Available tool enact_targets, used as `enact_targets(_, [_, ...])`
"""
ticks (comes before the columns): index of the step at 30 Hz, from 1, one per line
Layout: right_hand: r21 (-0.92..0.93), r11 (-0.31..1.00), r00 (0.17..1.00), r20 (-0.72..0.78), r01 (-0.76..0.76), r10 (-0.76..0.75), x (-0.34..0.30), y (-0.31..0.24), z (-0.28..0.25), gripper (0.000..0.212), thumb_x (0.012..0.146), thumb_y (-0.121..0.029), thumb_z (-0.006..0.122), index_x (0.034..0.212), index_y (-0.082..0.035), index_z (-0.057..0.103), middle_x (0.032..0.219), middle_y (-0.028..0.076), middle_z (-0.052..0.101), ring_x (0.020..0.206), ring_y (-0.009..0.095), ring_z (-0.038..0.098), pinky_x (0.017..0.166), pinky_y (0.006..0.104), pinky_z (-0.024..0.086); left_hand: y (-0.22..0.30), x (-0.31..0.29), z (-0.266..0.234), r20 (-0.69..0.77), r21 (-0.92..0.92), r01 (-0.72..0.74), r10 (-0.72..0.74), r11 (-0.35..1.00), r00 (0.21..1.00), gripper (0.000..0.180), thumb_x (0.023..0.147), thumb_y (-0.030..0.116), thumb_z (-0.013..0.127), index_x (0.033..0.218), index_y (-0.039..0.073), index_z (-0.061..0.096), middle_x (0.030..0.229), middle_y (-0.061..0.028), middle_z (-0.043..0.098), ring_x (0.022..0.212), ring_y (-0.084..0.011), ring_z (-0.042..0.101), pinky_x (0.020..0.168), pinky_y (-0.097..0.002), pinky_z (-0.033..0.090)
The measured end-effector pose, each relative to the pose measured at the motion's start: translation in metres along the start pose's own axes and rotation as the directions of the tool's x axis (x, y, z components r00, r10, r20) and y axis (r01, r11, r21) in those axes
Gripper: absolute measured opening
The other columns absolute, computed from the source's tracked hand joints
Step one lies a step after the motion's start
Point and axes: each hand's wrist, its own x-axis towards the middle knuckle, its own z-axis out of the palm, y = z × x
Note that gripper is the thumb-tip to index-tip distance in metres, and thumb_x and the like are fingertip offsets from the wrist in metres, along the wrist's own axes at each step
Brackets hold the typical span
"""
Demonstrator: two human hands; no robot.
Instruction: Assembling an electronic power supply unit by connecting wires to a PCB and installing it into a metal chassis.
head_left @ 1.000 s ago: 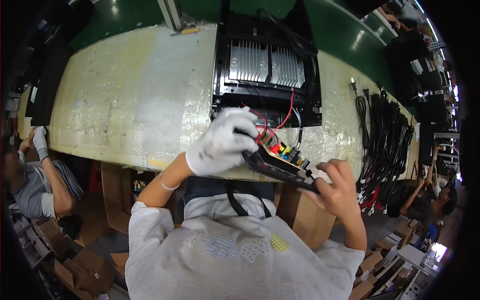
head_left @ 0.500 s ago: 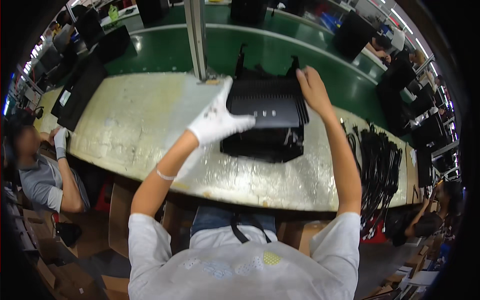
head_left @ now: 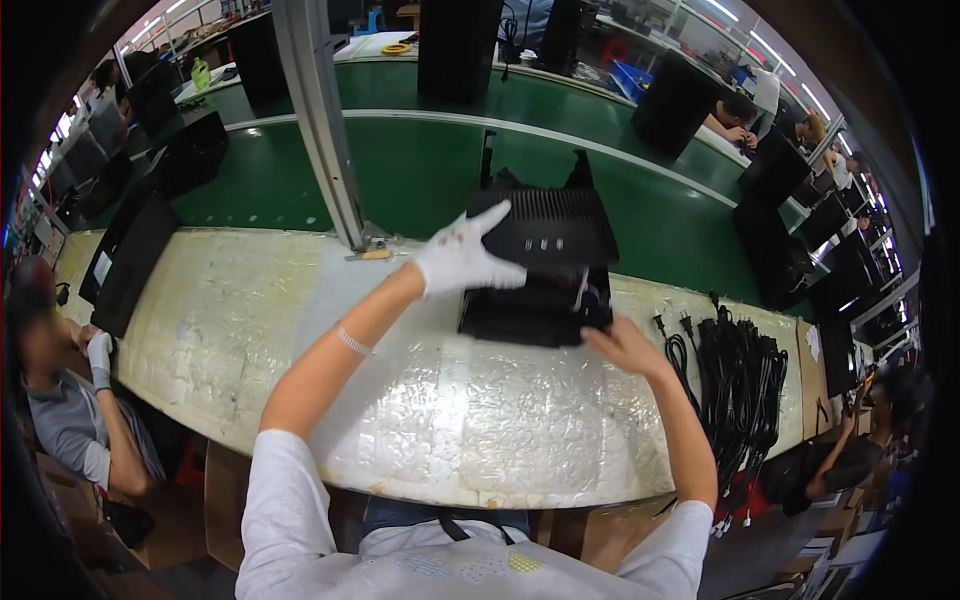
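A black computer case with a ribbed top stands at the far edge of the bench in front of me. Two uprights stick up at its far side, and its near face shows a recessed, darker section. My left hand, in a white glove, grips the case's left side with thumb and fingers spread over its top. My right hand is bare; its fingers are bent against the case's near right corner. The fingertips' far side is hidden there.
Black power cables lie bundled at the right of the bench. Beyond runs a green conveyor, with a metal post at its edge. A black panel and a co-worker are at left; another person sits at right.
My right hand has moved from the case's far right corner to its near right corner. The case has shifted away from me, toward the conveyor. My left hand stays on its left side.
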Motion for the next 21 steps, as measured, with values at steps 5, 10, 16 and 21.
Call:
enact_targets(5, [-0.022,0.994,0.909,-0.402,0.106,-0.106,0.085,0.047,-0.038,0.035,0.093,-0.025,0.063,0.077,0.004,0.054,0.058,0.006,0.048,0.06,0.01,0.049,0.053,0.0351,0.041,-0.008,0.107,0.008,-0.007,-0.516,-0.043,0.046,0.855,0.999,0.082,0.078,0.041,0.076,0.144,0.006,0.042,0.142,-0.0174,0.049,0.129,-0.0293,0.049,0.107,-0.0312,0.039])
enact_targets(10, [-0.114,0.992,0.857,-0.515,-0.049,-0.017,0.129,0.104,-0.048,0.035,0.092,-0.025,0.065,0.088,0.008,0.054,0.074,0.017,0.059,0.071,0.025,0.063,0.065,0.036,0.05,-0.008,0.148,0.029,-0.1,-0.429,-0.086,0.047,0.899,0.994,0.086,0.078,0.044,0.075,0.145,0.003,0.039,0.142,-0.0206,0.047,0.131,-0.031,0.047,0.108,-0.0323,0.037])
enact_targets(16, [-0.496,0.868,0.549,-0.733,-0.028,-0.402,0.091,0.058,0.002,0.048,0.089,-0.017,0.065,0.125,0.009,0.047,0.119,0.031,0.054,0.101,0.044,0.059,0.085,0.0401,0.05,-0.019,0.1,0.049,-0.472,-0.432,-0.089,-0.141,0.897,0.87,0.092,0.087,0.053,0.064,0.146,-0.008,0.026,0.148,-0.0258,0.036,0.138,-0.0323,0.037,0.113,-0.0351,0.031])
enact_targets(21, [-0.467,0.853,0.533,-0.673,0.233,-0.513,0.085,-0.03,0.056,0.052,0.089,-0.013,0.064,0.133,0.005,0.043,0.133,0.028,0.045,0.11,0.04,0.055,0.089,0.0398,0.049,-0.004,0.017,0.007,-0.241,-0.955,-0.244,-0.038,-0.169,0.97,0.092,0.092,0.067,0.036,0.15,-0.002,0.02,0.157,-0.0168,0.023,0.146,-0.026,0.021,0.118,-0.0431,0.013])
